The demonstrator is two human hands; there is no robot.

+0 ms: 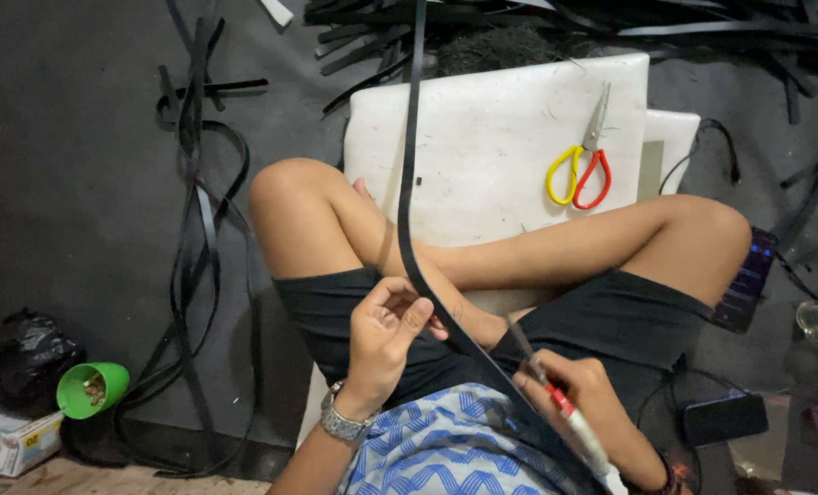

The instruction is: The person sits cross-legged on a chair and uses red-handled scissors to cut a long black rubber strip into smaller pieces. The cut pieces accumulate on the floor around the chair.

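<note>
- A white board [482, 137] lies on the dark floor past the person's crossed legs, with more black strips [193, 229] trailing off to the left.
- A long black strip [412, 183] runs from the far edge down over the board and across the lap to both hands.
- The left hand [386, 335] is pinched on the strip, thumb over fingers, just above the thigh.
- The right hand [592, 412] is clamped round a thin knife with a red and white handle [565, 408], its blade [519, 341] lying against the strip.
- Yellow and red scissors [581, 165] rest far right on the board; a green cup [93, 389] sits near left.
- Risk, as I judge it: the blade works close to bare leg and fingers, so a slip or a sudden give in the strip could cut skin.
</note>
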